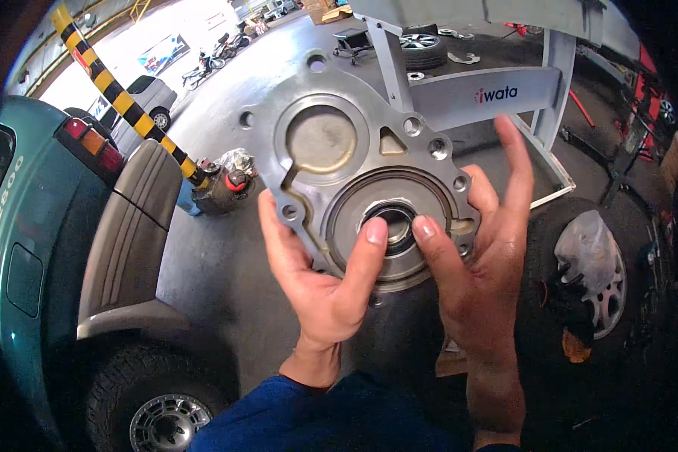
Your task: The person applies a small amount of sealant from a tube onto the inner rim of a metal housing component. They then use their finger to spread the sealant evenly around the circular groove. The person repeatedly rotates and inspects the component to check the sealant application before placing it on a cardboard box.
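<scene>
Both my hands hold up a silvery metal housing plate (339,162) with bolt holes along its edge and two round recesses. In the lower recess sits a black ring seal (404,241) around a central hole. My left hand (324,282) grips the plate's lower left edge, its thumb pressing on the seal's left side. Gripping the right edge, my right hand (478,264) has its thumb on the seal's right side and its index finger raised off the plate. The other fingers are partly hidden behind the plate.
A green vehicle (34,196) with a large tyre stands on the left. Beyond it rises a yellow-and-black striped post (120,102). A grey metal stand (474,98) is at the back right. Below it lies a wheel (609,301) with a plastic bag (586,248) on top.
</scene>
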Tool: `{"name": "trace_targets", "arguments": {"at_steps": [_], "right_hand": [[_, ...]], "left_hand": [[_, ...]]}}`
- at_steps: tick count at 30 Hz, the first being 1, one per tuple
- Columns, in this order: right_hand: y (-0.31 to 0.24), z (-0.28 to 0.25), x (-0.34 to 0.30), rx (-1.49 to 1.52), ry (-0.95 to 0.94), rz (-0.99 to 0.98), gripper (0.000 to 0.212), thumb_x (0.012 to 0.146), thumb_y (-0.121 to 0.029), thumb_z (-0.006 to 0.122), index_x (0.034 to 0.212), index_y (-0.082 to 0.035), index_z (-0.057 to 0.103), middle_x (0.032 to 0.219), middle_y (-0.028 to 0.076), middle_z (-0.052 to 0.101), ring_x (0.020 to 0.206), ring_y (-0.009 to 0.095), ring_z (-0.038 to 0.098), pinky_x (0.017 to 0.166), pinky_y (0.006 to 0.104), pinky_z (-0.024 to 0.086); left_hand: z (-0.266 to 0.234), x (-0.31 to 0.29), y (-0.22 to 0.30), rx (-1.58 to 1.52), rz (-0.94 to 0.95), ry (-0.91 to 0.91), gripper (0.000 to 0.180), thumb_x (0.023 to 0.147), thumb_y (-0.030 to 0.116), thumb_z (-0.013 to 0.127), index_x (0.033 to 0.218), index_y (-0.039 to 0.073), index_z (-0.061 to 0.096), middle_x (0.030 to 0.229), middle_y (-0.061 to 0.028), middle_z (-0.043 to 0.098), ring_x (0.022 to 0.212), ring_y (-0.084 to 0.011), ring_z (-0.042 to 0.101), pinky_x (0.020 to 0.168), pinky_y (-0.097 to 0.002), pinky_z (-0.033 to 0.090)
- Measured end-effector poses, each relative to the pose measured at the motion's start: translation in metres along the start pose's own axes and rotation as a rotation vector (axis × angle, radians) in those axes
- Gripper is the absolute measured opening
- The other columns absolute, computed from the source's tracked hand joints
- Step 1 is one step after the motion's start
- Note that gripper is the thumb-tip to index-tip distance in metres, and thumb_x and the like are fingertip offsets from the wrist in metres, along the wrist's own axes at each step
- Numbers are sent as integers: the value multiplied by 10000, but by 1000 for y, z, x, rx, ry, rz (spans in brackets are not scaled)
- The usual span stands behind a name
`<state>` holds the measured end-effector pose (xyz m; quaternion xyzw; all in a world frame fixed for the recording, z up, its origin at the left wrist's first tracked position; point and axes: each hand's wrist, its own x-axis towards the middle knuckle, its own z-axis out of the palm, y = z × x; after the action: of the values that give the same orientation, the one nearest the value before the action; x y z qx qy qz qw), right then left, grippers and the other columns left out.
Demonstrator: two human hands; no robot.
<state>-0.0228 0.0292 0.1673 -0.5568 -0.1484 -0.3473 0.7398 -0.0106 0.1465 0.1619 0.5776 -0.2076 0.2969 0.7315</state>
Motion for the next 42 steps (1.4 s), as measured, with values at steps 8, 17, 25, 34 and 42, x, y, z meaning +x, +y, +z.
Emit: {"name": "trace_targets", "arguments": {"at_steps": [8,17,25,34,42], "right_hand": [[-4,16,17,-21,-31,-71,938,769,16,694,1526,19,139,1077,174,602,969,193,638,877,279,519],[-5,28,19,-38,-27,-104,945,753,5,725,1513,32,164,1019,142,612,957,179,631,871,271,515],[-1,19,14,-145,-43,-148,855,791,-34,713,1468,102,208,1350,182,444,987,192,612,898,294,502],[3,11,19,-203,16,-203,786,823,7,637,1477,84,208,1450,222,364,1082,217,587,959,321,486],[-12,-7,30,394,-172,282,847,856,50,488,1549,-7,4,1343,310,474,1184,286,583,1016,354,469]], "left_hand": [[0,19,16,-81,-73,-10,754,753,-47,776,1375,-14,352,1200,-126,588,1040,-193,630,903,-310,515],[5,21,13,-24,33,181,581,738,-28,763,1256,-5,500,1068,-109,655,900,-173,653,854,-302,519],[4,18,13,-7,22,128,647,736,-58,780,1289,-23,446,1106,-131,642,944,-194,666,846,-308,544],[9,18,7,52,-6,64,620,784,-44,765,1300,-26,422,1151,-127,621,990,-178,649,850,-298,524],[7,22,27,-299,-175,-13,511,889,4,489,1383,-44,364,1289,-166,544,1156,-207,559,1027,-330,408]]}}
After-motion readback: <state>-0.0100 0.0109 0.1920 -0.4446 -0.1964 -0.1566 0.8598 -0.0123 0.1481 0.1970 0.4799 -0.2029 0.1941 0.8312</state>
